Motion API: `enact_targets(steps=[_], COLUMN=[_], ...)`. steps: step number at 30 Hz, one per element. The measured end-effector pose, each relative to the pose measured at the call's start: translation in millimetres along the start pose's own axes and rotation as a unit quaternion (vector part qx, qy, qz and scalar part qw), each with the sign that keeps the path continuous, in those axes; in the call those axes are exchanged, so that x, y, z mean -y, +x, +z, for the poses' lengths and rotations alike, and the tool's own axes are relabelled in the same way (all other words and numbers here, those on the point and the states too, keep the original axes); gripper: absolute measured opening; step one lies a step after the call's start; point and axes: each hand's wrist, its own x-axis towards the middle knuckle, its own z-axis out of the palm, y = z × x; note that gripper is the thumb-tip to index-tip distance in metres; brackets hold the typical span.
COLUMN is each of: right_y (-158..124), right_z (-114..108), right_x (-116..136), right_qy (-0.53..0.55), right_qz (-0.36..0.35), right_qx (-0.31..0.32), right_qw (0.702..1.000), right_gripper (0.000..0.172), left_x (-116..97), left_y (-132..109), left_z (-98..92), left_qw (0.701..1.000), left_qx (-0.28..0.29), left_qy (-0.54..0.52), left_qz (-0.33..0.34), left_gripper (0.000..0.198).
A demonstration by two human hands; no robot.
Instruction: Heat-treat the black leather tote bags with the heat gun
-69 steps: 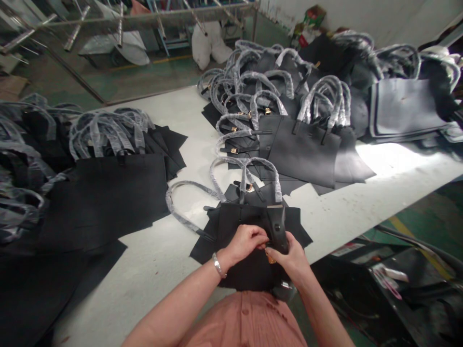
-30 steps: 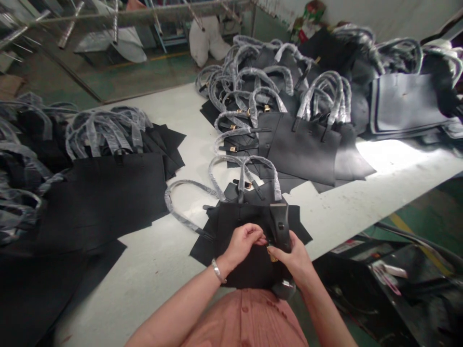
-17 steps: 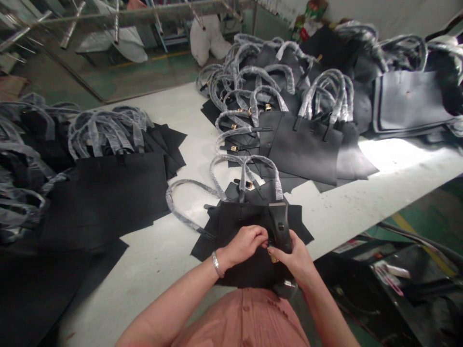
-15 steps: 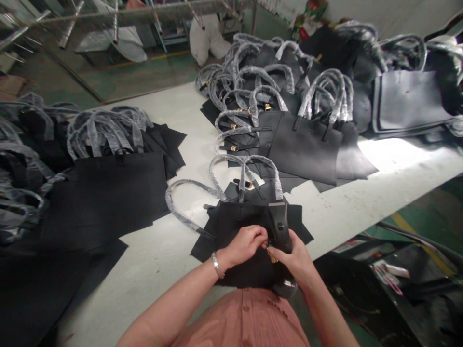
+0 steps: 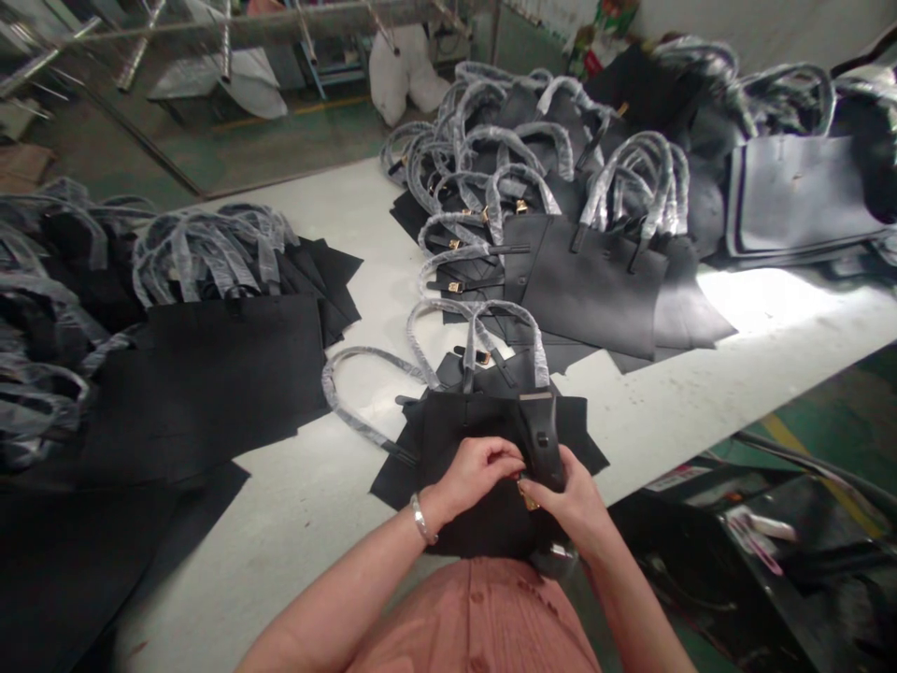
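Though the table edge [image 5: 665,465] lies close, both hands [image 5: 476,477] [image 5: 564,509] pinch the black tote [image 5: 455,439].

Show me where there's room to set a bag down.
Bare white table shows between the left stack of black tote bags and the bag under the hands, and right of that bag, below the middle row of totes. It's crowded at the left hand and right hand, and the far-right pile.
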Motion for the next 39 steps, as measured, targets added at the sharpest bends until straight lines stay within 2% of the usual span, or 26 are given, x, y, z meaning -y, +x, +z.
enact_targets(steps=[5,7,9,13,17,24,29,31,34,39], right_y=[-1,-1,-1,-2,-3,-4,-1,-1,-1,-1], right_z=[6,8,10,11,10,8,2,0,-1,-1], right_x=[-1,-3,-4,-4,0,3,-5,-6,-5,-4], right_qy=[-0.046,-0.061,-0.068,-0.063,-0.038,0.021,0.046,0.045,0.041,0.036], right_qz=[0.002,0.001,-0.001,-0.006,-0.007,0.008,0.001,0.002,0.004,0.0], right_qx=[0.0,0.001,0.002,0.003,0.003,0.008,0.004,0.002,0.006,0.007], right_qw=[0.999,0.998,0.998,0.998,0.999,1.0,0.999,0.999,0.999,0.999], right_gripper=[0.036,0.035,0.035,0.033,0.034,0.043,0.041,0.04,0.038,0.037], left_x=[-7,-8,-7,-1,8,11,17,17,12,-2], left_y=[4,6,7,7,3,-4,-3,-5,-8,-8], left_z=[-11.4,-13.6,-14.0,-10.4,-3.1,9.3,15.9,14.7,9.0,-0.2], left_qw=[0.991,0.989,0.992,0.992,0.986,0.995,0.971,0.977,0.997,0.996], left_qx=[0.045,0.054,0.066,0.073,0.052,-0.009,-0.079,-0.08,-0.049,-0.03], left_qy=[0.123,0.139,0.11,-0.025,-0.109,-0.1,-0.22,-0.193,-0.066,0.064], left_qz=[0.019,0.009,-0.017,-0.095,-0.113,-0.025,-0.047,-0.039,0.004,0.062], left_gripper=[0.014,0.015,0.019,0.021,0.025,0.026,0.034,0.031,0.023,0.018])
